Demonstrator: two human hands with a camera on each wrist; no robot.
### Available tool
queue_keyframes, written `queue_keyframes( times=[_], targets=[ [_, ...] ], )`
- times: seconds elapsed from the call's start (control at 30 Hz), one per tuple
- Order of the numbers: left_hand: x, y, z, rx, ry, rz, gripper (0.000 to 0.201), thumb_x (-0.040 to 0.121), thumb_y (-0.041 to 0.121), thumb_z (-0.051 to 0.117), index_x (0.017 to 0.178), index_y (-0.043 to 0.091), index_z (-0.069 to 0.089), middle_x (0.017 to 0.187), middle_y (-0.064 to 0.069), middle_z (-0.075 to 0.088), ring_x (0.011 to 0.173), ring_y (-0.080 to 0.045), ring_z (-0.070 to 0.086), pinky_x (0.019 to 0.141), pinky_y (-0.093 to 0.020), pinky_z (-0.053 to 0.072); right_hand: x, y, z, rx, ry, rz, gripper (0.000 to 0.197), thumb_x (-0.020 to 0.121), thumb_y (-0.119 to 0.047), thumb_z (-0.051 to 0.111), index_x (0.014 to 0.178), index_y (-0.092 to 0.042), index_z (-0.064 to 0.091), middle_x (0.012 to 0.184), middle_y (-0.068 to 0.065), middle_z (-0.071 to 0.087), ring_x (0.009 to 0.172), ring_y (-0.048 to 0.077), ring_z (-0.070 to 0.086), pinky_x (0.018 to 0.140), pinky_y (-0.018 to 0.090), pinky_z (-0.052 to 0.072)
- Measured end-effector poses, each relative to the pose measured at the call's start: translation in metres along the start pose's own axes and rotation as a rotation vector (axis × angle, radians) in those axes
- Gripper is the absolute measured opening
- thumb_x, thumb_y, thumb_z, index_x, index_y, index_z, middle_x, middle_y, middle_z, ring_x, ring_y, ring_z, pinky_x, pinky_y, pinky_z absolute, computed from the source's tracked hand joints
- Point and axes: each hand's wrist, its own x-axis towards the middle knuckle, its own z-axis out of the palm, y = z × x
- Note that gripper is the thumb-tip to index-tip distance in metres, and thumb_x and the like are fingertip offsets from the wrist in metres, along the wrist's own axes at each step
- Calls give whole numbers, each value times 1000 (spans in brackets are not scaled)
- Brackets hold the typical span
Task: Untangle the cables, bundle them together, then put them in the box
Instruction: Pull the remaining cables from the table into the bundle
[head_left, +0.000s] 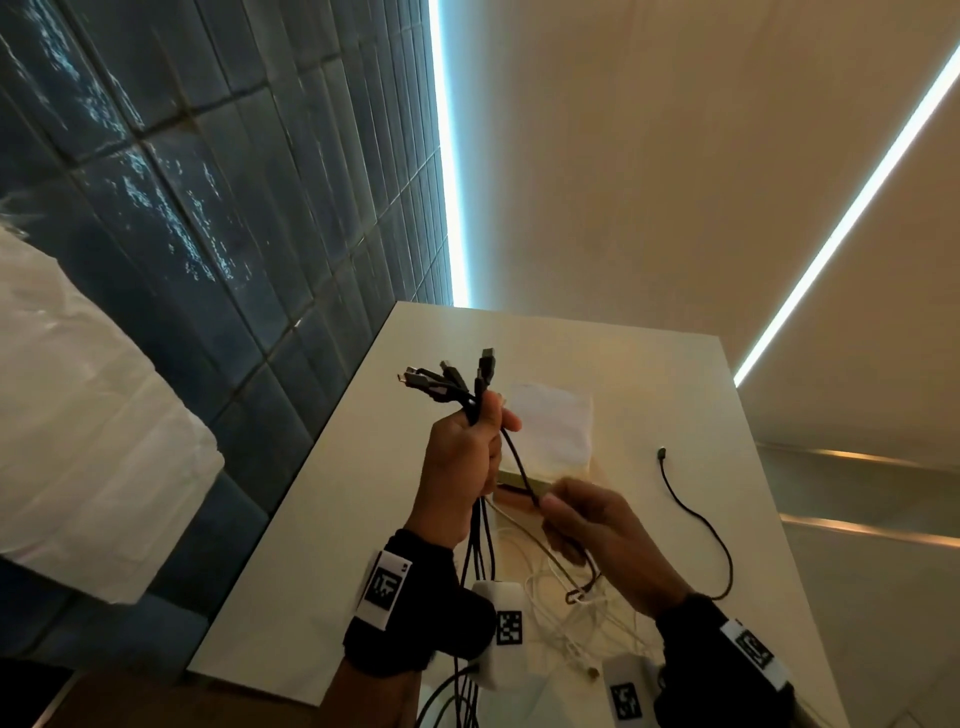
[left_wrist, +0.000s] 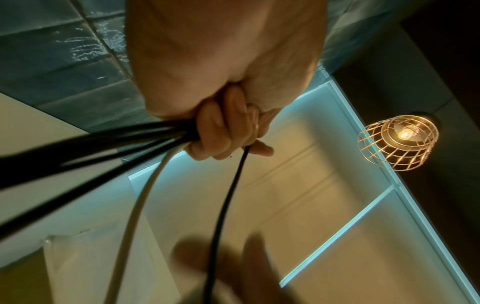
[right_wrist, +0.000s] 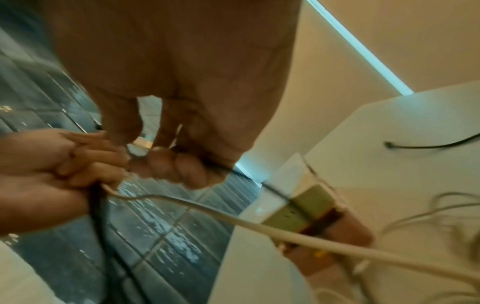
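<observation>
Above the bench (head_left: 322, 545), the left hand (head_left: 460, 462) grips a bundle of black cables (head_left: 452, 384), plugs fanned upward. The right hand (head_left: 597, 530) pinches one black cable (head_left: 519, 457) running down from that fist. The box (head_left: 524, 486) sits behind them on the bench.

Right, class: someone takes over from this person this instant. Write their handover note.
Left hand grips a bunch of black cables, plugs up, with one white cable.
Right hand pinches a thin black cable running from the left hand.
Box sits on the table behind the hands.
White cables lie tangled near the right wrist; one black cable lies loose at right.
Done: most black cables gathered.
Left: the rest, bundling, boxing.
</observation>
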Motion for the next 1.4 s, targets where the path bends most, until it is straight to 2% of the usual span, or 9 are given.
queue_keyframes(
  times=[0.13, 0.3, 0.47, 0.67, 0.83, 0.97, 1.13, 1.3, 1.4],
  targets=[
    [-1, 6, 3, -57, -8, -10, 40, 101, 38, 41, 81, 10, 60, 53, 4, 26, 40, -6, 19, 38, -20, 15, 19, -17, 13, -43, 101, -95, 23, 97, -11, 54, 77, -1, 60, 53, -11, 50, 48, -1, 39, 48, 11, 32],
    [-3, 15, -1, -81, 26, 19, 39, 102, 37, 39, 75, 12, 50, 58, 0, 25, 45, -9, 20, 38, -19, 18, 16, -11, 12, -12, -12, -39, 27, 97, -15, 54, 75, 0, 57, 56, -1, 38, 49, 6, 29, 46, 16, 26],
    [-5, 13, 4, -162, -26, -20, 42, 102, 36, 36, 69, 13, 44, 64, -2, 49, 60, -16, 53, 64, -34, 52, 17, -9, 7, 38, -137, 78, 29, 97, -25, 54, 73, -9, 55, 62, 8, 25, 50, 12, 20, 44, 21, 18],
    [-9, 18, 8, -339, -118, -97, 42, 101, 40, 35, 68, 16, 43, 52, 4, 21, 47, -11, 8, 45, -25, 9, 16, 10, 1, 136, -195, 193, 31, 93, -32, 55, 69, -12, 55, 62, 10, 22, 49, 14, 16, 45, 27, 12],
    [-10, 28, -1, -368, -105, -105, 39, 99, 39, 37, 68, 17, 44, 48, 7, 22, 37, -5, 16, 39, -19, 10, 17, 30, -7, 104, -213, 282, 31, 91, -33, 59, 68, -12, 58, 62, 6, 27, 47, 11, 20, 43, 23, 15],
    [-13, 39, -9, -340, -109, -89, 39, 99, 38, 37, 67, 16, 43, 47, 7, 23, 36, -5, 16, 37, -17, 12, 15, 48, -20, -100, -134, 320, 45, 93, -36, 61, 78, 7, 58, 59, 7, 35, 46, 13, 28, 45, 27, 21],
    [-17, 32, -3, -149, -52, -148, 40, 103, 37, 36, 67, 17, 40, 47, 4, 24, 35, -7, 16, 36, -14, 14, 42, 21, -14, -435, 84, 238, 28, 97, -16, 54, 70, -13, 56, 56, -5, 44, 49, 4, 38, 53, 27, 33],
    [-15, 26, -3, 6, 54, -215, 38, 104, 36, 33, 77, 14, 46, 63, -9, 66, 43, -16, 51, 38, -20, 34, 48, -39, -1, -50, 116, 22, 16, 97, -7, 52, 82, -2, 56, 53, -6, 41, 44, 8, 31, 42, 20, 27],
    [-16, 30, -2, -134, 46, -232, 39, 104, 38, 32, 85, 11, 52, 84, -19, 73, 82, -32, 72, 73, -43, 57, 46, -51, 1, -8, 59, -106, 16, 96, -7, 54, 81, -2, 56, 55, -4, 43, 47, 9, 31, 43, 19, 28]
  ],
)
